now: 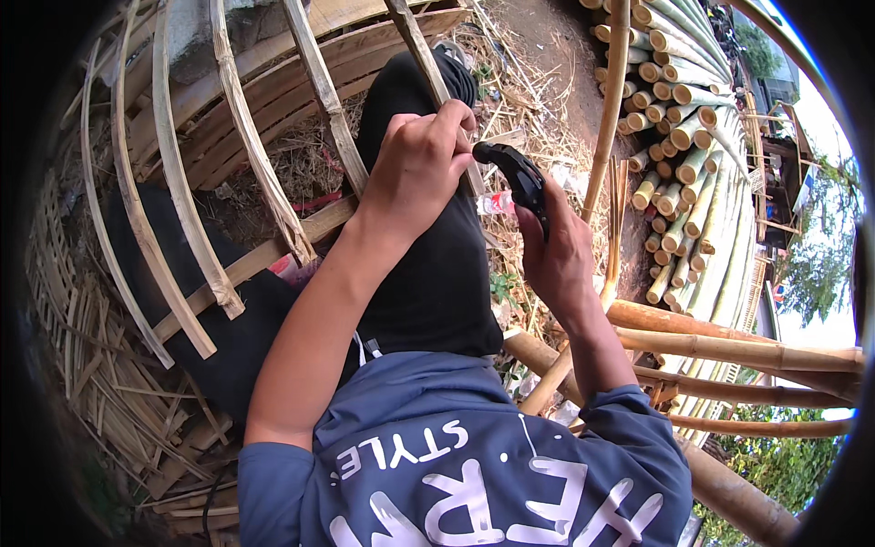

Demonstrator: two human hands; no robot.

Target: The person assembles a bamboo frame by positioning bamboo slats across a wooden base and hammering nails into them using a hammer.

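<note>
from where i stand, the bamboo slat [418,46] looks light and stiff, with some spring along its length; i'd expect dry, grippy faces rather than slippery ones, and edges that could splinter or split, so i'd take it by the flat sides, near a crosspiece, and keep skin off the edges. the black tool [521,173] should be rigid and easy in one palm, best held by its lower body. the slat is pale tan, narrow and straight-grained, the outermost at the right of a spaced row, lying over the black trousers [428,283]. the left hand [415,169] has its fingers curled over it; whether the tips pinch something small, i can't tell. the right hand [561,251] is wrapped round the tool, dark and compact, its rounded nose just beside the left fingertips.
</note>
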